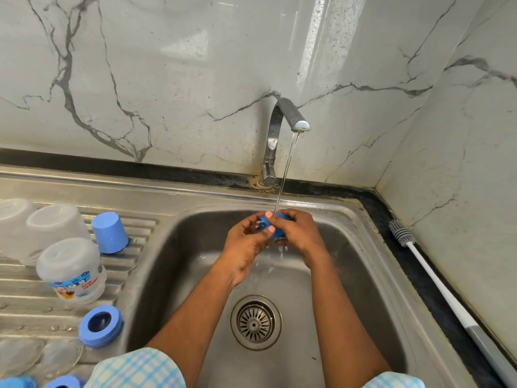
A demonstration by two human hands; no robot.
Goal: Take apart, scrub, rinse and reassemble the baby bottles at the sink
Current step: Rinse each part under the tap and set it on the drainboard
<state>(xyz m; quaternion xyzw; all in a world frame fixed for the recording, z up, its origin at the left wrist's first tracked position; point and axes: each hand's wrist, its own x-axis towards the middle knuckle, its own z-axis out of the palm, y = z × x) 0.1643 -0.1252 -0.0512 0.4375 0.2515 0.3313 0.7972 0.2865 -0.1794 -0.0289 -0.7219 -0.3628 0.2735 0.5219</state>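
The steel drainboard [134,197], left of the basin [179,247], bears three upturned bottles [71,270], a blue cap [109,232] near the basin's edge and a blue ring [100,326] nearer the front. A brush [436,278] lies along the right counter strip [389,217].

Left sleeve [137,368] and right sleeve [391,380] short, pale blue and cream check; forearms bare below them
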